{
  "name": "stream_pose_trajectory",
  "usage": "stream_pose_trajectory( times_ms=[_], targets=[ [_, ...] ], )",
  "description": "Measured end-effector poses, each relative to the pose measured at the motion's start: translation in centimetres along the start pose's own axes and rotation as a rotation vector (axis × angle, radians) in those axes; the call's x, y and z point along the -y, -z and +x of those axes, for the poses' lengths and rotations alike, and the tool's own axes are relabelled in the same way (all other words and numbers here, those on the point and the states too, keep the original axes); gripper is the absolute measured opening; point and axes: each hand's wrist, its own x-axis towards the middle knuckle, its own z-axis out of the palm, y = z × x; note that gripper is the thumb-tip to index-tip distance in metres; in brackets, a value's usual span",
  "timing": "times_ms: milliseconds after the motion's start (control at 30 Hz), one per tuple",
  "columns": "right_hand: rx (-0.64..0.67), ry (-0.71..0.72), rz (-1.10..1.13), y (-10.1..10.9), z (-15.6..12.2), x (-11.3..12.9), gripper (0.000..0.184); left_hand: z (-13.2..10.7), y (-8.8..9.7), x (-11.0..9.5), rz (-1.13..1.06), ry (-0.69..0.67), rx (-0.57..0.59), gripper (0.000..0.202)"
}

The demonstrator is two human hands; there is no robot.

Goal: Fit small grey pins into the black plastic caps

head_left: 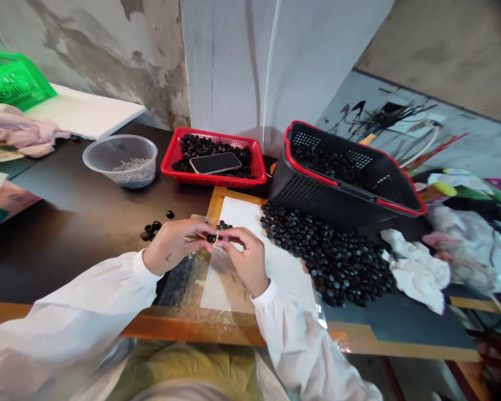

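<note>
My left hand (173,242) and my right hand (246,256) meet over a white sheet (275,262) taped to the dark table (79,223). Both pinch a small black round part (211,238) between their fingertips, with a thin tan piece at the left fingers. A large heap of the same black round parts (329,256) lies just right of the hands. A few loose black parts (152,229) sit left of my left hand. Both sleeves are white.
A red basket of black parts (179,147) with a phone (215,162) on top stands behind the hands, a black basket with red rim (292,178) to its right. A clear bowl (121,159), a green basket (12,83) and crumpled white cloth (417,270) lie around.
</note>
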Motion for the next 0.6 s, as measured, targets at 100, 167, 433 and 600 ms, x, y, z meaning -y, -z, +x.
stream_pose_trajectory(
  times_ms=[100, 167, 433, 600],
  targets=[
    [0.008, 0.065, -0.052, 0.04, -0.11, 0.23, 0.009, -0.05, -0.02, -0.14, -0.017, 0.031, -0.026, 0.021],
    [0.006, 0.091, -0.071, 0.02, -0.19, 0.36, 0.008, 0.06, 0.05, -0.32, 0.008, -0.01, -0.056, 0.022],
    [0.024, -0.017, 0.015, -0.4, -0.55, 0.26, 0.006, -0.06, 0.09, 0.06, -0.015, -0.07, -0.062, 0.027],
    [0.006, -0.09, 0.084, -0.67, -0.73, -0.1, 0.01, -0.12, 0.03, 0.05, -0.009, -0.079, -0.106, 0.026]
  ],
)
